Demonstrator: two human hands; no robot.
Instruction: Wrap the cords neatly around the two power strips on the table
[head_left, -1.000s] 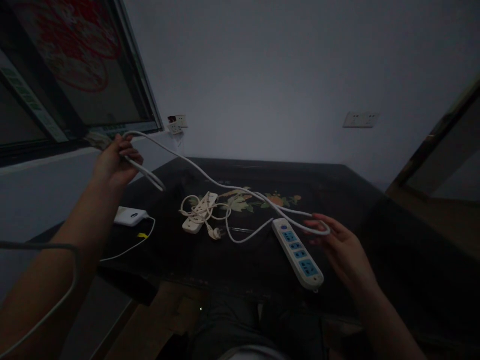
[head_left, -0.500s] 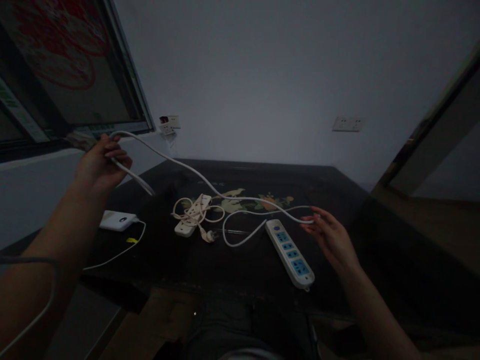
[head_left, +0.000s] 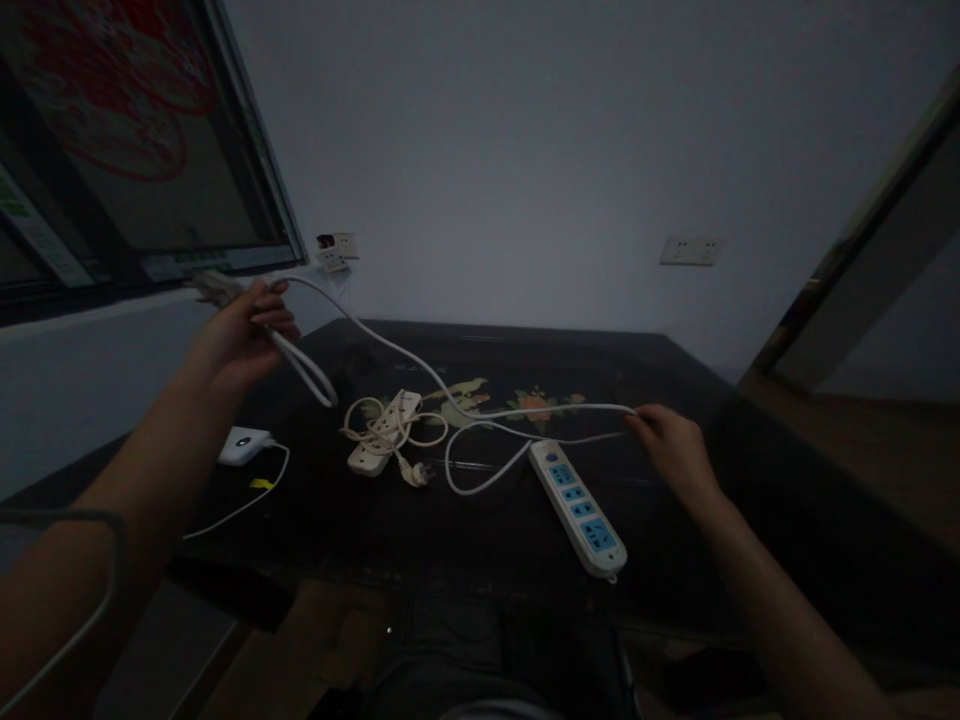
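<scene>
A white power cord (head_left: 397, 347) runs between my two hands above the dark table. My left hand (head_left: 251, 335), raised at the left, is closed round a folded bundle of this cord; a blurred greyish end, seemingly the plug, juts out beyond the fingers. With its fingers pinched, my right hand (head_left: 671, 440) grips the cord at the right. From there the cord doubles back and curves in a loop on the table to the top end of a white power strip (head_left: 579, 510) with blue sockets. That strip lies slanted, just left of my right hand.
A second, cream power strip (head_left: 401, 408) lies mid-left, its own cord tangled over it and its plug (head_left: 415, 472) beside it. Near my left forearm is a white power bank (head_left: 241, 446) with a cable. Wall sockets (head_left: 691, 251) and a window (head_left: 247, 200) stand behind.
My left hand has moved right and slightly down with the bundled cord. My right hand has shifted slightly, and its fingers have drawn together on the cord. The power strips stay in place.
</scene>
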